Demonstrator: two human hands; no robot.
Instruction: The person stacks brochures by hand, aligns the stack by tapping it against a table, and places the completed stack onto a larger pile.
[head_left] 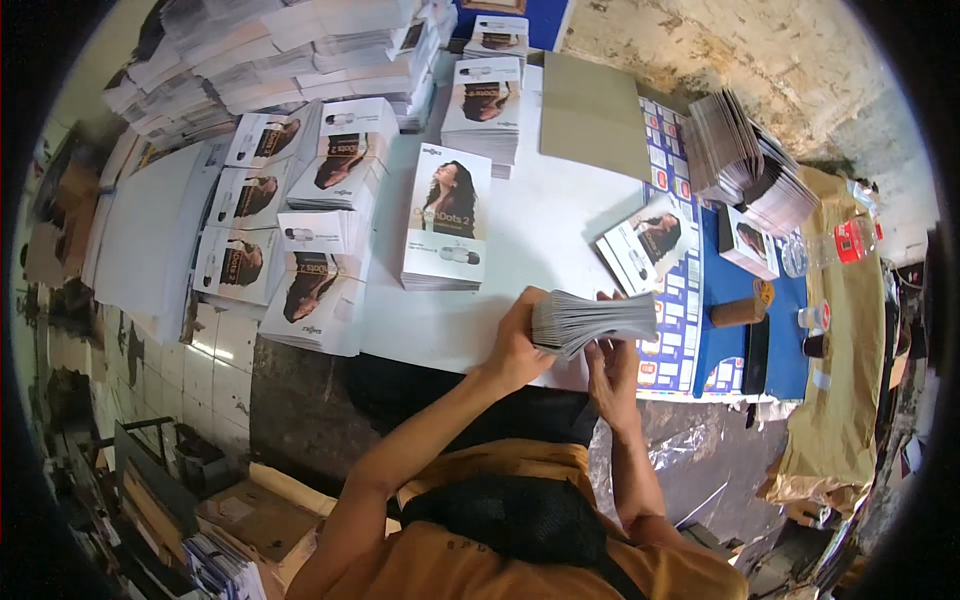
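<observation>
Between my hands, above the front edge of the white table point(390, 325), is a thick stack of folded leaflets point(592, 322), its edges fanned toward me. My left hand point(520, 345) is closed round the stack's left end. My right hand point(612, 372) grips the right end from below, with fingertips showing at the top. Just beyond lies a small tilted pile of leaflets point(650, 242) printed with a long-haired person. To the left stands a neat pile of the same leaflets point(446, 215).
Banded leaflet bundles point(318, 275) crowd the table's left side, with tall paper stacks point(300, 50) behind. A grey-brown board point(595, 115) lies at the back. On the right are brown-edged bundles point(750, 165), a plastic bottle point(835, 246) and a brown block point(738, 312).
</observation>
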